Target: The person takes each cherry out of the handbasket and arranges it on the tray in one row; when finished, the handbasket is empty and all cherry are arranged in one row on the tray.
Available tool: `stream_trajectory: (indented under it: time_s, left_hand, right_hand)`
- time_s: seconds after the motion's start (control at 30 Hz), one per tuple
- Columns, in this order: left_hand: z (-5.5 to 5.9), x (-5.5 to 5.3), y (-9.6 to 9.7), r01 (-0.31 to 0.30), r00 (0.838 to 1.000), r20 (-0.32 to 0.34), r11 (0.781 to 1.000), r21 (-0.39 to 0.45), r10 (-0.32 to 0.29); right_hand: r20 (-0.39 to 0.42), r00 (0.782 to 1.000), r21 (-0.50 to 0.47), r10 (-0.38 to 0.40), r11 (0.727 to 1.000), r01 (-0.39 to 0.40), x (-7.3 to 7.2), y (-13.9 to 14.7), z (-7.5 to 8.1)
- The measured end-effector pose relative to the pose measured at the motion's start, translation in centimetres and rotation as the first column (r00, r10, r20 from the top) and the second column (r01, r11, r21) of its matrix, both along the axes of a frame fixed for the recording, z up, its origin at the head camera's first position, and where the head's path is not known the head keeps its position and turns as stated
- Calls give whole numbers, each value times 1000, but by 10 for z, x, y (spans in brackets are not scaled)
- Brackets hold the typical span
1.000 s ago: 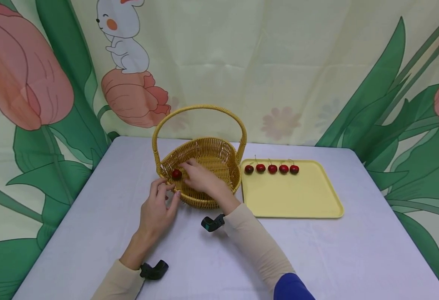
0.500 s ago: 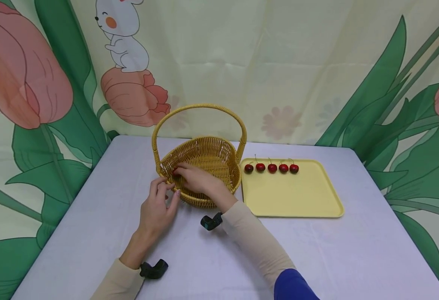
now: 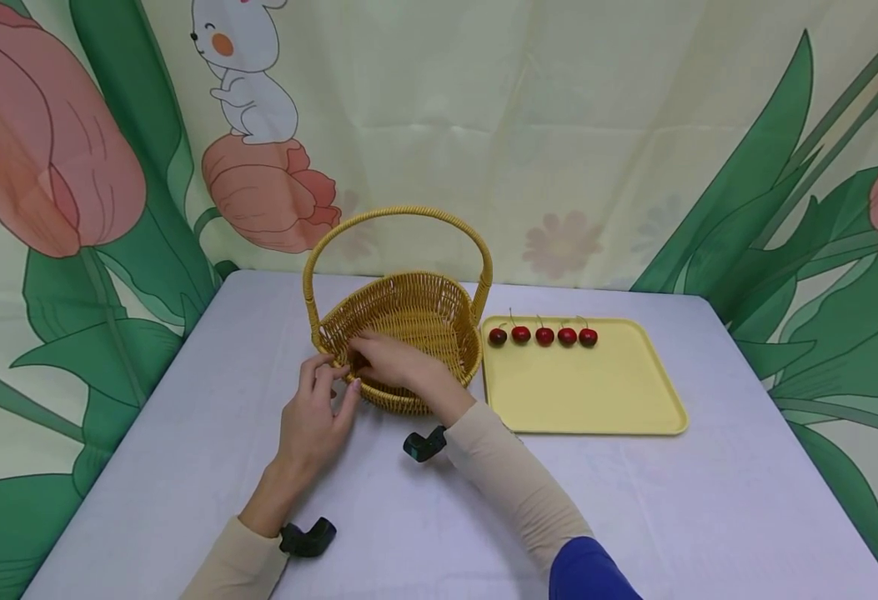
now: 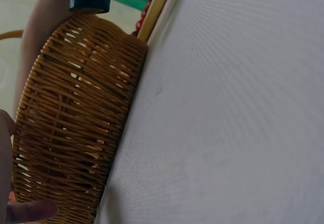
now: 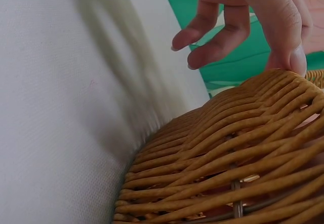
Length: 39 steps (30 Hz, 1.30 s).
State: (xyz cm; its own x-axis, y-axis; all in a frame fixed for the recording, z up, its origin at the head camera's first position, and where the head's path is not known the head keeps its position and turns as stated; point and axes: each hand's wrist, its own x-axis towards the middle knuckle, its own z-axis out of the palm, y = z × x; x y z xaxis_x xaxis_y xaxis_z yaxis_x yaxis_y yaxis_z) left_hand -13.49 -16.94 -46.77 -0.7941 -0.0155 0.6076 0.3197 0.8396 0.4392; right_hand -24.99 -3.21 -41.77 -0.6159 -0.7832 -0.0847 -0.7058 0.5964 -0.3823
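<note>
A woven wicker basket with a tall arched handle stands at the back of the table. My left hand pinches its near left rim; the right wrist view shows this hand with thumb and finger at the rim and the other fingers hanging outside. My right hand reaches over the front rim into the left side of the basket, fingers curled at the spot where a red cherry lay. The cherry itself is hidden under that hand. In the left wrist view, the basket's woven wall fills the left.
To the basket's right lies a pale yellow tray, close beside it. Several dark red cherries with stems form a row along its back edge. A white cloth covers the table, and a printed curtain hangs behind.
My right hand has moved left inside the basket, onto the cherry, and its fingers have closed over it, so the cherry no longer shows. The left hand stays at the rim.
</note>
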Motion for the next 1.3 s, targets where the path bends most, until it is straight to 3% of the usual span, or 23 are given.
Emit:
stream_trajectory:
  time_s: [0.27,0.63,0.87,1.1,1.3]
  left_hand:
    - [1,1,0,0,1000,2,1000,1,0]
    - [0,0,1,-1,1000,5,1000,-12,1]
    - [1,2,1,-7,1000,24,1000,-19,7]
    - [2,3,2,-13,999,40,1000,-16,14]
    - [2,3,2,-15,999,44,1000,-14,16]
  right_hand:
    - [-11,1000,3,-6,1000,6,4,4,3]
    - [-101,995,-45,-24,999,20,13,24,11]
    - [-97,994,-126,-56,991,44,18,43,23]
    - [-43,993,-230,-114,968,101,23,63,38]
    - [-70,987,-279,-146,953,121,27,80,47]
